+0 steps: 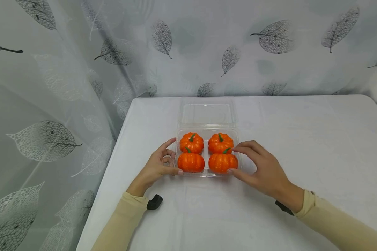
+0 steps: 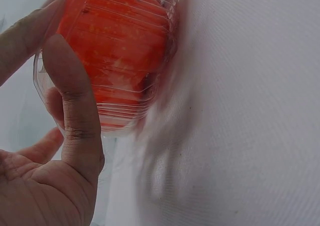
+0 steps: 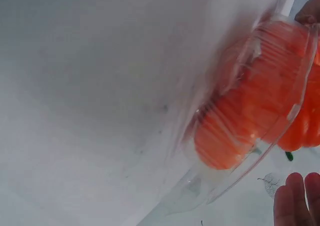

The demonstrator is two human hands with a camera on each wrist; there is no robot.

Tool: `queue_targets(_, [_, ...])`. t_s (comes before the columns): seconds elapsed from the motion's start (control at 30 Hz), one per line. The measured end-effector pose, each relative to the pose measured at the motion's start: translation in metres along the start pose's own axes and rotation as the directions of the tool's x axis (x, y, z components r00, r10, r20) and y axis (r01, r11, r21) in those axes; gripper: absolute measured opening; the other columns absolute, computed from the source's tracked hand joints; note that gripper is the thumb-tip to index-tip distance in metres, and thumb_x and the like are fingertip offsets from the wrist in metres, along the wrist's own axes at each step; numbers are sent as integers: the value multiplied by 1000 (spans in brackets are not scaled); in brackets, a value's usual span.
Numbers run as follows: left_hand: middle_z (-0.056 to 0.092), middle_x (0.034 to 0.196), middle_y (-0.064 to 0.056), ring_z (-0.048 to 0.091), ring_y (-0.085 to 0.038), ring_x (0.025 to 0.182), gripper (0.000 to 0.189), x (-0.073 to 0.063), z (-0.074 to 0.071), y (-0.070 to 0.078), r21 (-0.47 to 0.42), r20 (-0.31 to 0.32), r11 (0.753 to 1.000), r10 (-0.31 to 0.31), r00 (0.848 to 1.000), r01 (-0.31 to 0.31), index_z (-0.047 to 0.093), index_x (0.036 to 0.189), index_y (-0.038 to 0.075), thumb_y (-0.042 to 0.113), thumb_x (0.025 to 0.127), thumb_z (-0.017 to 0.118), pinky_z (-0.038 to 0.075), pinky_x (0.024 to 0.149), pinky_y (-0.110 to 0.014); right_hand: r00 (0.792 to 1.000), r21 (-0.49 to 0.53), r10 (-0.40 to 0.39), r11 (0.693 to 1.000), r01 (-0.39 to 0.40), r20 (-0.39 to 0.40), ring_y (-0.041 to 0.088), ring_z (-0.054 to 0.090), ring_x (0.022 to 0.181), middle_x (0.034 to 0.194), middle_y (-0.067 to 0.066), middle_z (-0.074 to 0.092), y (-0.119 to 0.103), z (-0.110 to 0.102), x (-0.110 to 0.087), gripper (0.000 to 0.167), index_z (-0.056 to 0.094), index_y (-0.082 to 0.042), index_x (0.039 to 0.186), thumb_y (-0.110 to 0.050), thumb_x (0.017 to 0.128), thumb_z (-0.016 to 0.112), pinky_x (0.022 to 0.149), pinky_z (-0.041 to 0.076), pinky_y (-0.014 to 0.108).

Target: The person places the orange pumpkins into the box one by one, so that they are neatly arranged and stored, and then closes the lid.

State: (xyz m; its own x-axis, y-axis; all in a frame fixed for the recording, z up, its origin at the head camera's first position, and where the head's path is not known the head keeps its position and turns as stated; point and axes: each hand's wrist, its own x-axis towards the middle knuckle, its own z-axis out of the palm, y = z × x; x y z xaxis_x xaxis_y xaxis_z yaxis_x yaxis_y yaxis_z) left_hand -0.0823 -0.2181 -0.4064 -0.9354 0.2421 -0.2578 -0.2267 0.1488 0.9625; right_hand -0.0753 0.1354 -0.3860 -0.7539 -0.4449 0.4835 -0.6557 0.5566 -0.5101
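A clear plastic clamshell box lies with its lid folded back, away from me. Inside sit several small orange pumpkins with green stems: one back left, one back right, one front left and one front right. My left hand holds the box's left side, its thumb against the front corner. Beside the front right pumpkin is my right hand, thumb and fingers spread apart; in the right wrist view its fingers look straight.
A white cloth covers the table, whose back edge runs just behind the lid. Behind and to the left hangs a pale curtain printed with leaves. Black wrist straps show at the sleeves.
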Motion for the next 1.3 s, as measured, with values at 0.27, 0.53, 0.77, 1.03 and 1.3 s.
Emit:
queue_targets(0.27, [47,112,-15,50,-18,75,113,0,0,0,-4,4,1000,-4,1000,4,33,158,24,-6,66,91,54,63,-27,997,56,-44,998,41,60,15,61,114,124,-3,61,-5,8,0,52,69,-12,123,-25,78,89,101,41,15])
queue_targets(0.53, [48,112,-14,49,-18,74,113,0,-1,-2,-3,5,1000,3,1000,-3,34,158,25,-7,65,91,54,63,-28,996,13,-40,999,39,75,16,64,107,117,-3,64,-4,5,3,48,71,-11,120,-24,77,89,92,52,27])
queue_targets(0.77, [48,111,-14,49,-17,72,113,0,0,-1,-9,8,1000,9,1000,-9,34,158,23,-8,66,90,55,62,-28,993,-6,37,999,-37,111,16,64,105,115,-6,66,-1,4,2,44,70,-15,117,-28,79,86,87,56,42])
queue_targets(1.03, [48,111,-14,49,-17,73,112,0,0,0,-3,6,1000,4,1000,-4,34,158,24,-8,66,90,54,62,-28,987,-22,76,997,-74,143,20,63,103,114,-5,67,1,6,2,43,69,-15,116,-29,79,86,88,52,46])
queue_targets(1.3, [48,111,-14,49,-18,75,113,-1,-1,0,-9,7,1000,-2,1000,2,34,158,25,-8,65,90,55,63,-28,983,-24,100,995,-98,156,22,63,103,113,-4,68,2,8,2,43,69,-15,116,-31,79,85,90,50,48])
